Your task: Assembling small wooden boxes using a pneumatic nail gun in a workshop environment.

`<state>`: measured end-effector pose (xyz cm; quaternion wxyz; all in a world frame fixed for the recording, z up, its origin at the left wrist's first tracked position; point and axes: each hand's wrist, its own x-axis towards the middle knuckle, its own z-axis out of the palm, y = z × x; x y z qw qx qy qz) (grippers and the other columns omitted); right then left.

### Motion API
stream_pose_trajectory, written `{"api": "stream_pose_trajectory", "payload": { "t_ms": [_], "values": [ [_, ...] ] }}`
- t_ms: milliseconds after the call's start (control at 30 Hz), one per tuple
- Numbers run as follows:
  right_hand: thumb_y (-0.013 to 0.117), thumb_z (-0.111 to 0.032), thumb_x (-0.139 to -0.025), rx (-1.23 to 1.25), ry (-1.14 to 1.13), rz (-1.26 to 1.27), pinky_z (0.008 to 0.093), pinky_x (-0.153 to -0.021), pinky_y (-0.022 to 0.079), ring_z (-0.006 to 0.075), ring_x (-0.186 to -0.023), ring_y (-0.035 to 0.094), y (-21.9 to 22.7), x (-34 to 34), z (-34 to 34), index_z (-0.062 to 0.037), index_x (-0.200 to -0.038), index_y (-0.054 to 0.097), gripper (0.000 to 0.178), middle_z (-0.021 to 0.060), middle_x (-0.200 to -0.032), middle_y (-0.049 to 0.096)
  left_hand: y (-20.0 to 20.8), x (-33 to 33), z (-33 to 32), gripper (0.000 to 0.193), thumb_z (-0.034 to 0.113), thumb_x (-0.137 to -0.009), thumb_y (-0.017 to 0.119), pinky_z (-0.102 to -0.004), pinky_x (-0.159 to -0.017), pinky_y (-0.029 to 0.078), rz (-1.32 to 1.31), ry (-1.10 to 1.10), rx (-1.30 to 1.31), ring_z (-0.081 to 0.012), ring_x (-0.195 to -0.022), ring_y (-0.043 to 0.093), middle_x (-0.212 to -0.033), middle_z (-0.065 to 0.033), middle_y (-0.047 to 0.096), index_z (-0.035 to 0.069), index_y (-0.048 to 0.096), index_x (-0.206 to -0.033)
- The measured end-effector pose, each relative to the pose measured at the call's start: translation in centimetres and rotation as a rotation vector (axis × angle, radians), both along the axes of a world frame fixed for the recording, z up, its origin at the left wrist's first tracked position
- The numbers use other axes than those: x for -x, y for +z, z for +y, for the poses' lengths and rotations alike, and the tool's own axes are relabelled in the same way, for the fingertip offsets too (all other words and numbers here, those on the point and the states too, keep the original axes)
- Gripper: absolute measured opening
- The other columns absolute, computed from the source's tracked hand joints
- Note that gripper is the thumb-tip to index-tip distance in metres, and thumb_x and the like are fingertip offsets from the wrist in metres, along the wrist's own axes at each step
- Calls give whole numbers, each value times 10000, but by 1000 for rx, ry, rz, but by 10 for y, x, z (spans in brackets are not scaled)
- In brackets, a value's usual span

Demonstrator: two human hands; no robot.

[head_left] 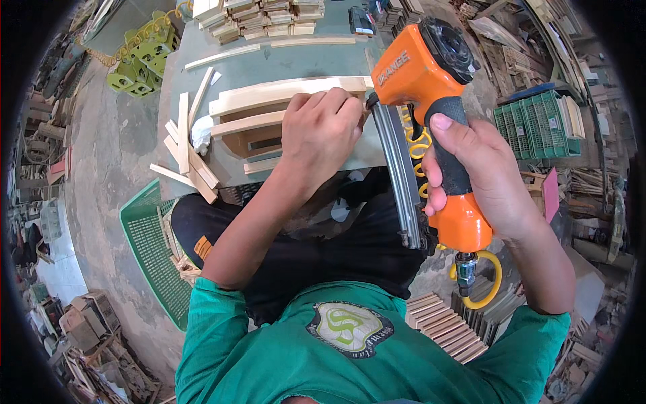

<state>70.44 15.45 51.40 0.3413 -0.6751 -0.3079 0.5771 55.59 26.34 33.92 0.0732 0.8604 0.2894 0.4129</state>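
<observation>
My right hand (481,172) is wrapped around the black grip of an orange pneumatic nail gun (417,67). The gun's nose meets the right end of a pale wooden slat assembly (249,124) on the workbench, and its silver magazine (402,175) slants down toward my lap. My left hand (323,131) is closed over the assembly's right part, fingers curled on the slats close to the nose. The slats lie side by side with gaps between them; their right ends are partly hidden by my hand and the gun. A yellow coiled air hose (498,283) joins the grip's base.
Loose wooden strips (192,158) and a white crumpled piece (201,135) lie on the left of the grey-green bench (202,60). Stacked wood pieces (269,17) sit at its far side. A green plastic basket (148,249) stands lower left; more slats (444,326) are stacked lower right.
</observation>
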Motion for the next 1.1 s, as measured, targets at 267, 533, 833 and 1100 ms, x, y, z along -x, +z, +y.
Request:
{"api": "stream_pose_trajectory", "payload": {
  "t_ms": [267,533,833,1100],
  "values": [
    [568,-394,-1010,-15,82,-81,267,-552,501,117,-562,610,-3,-4,-2,-33,-951,558,366,32,-703,595,0,-1,1,146,101,-734,746,-361,-741,484,8,-3,-19,-214,-786,663,-820,-24,632,106,630,-823],
    [587,-371,-996,-186,98,-250,277,-533,476,117,-541,588,7,-19,14,-15,-951,566,360,28,-686,588,4,-3,1,155,115,-746,764,-369,-757,479,11,24,-38,-208,-810,662,-832,-19,635,103,624,-813],
    [605,-351,-924,-365,508,-1044,457,-730,520,399,-789,656,-151,-84,121,3,-1312,532,531,230,-866,674,17,41,-31,205,119,-735,783,-391,-829,412,-144,103,39,-246,-909,616,-952,-37,647,109,663,-901],
    [582,-387,-919,-335,716,-1256,507,-755,526,435,-928,683,-250,-79,158,-93,-1481,407,658,226,-1011,706,-38,130,-39,489,24,-763,733,-406,-943,484,-401,604,220,-339,-1085,583,-1142,-179,580,8,568,-1223]
  ]
}}
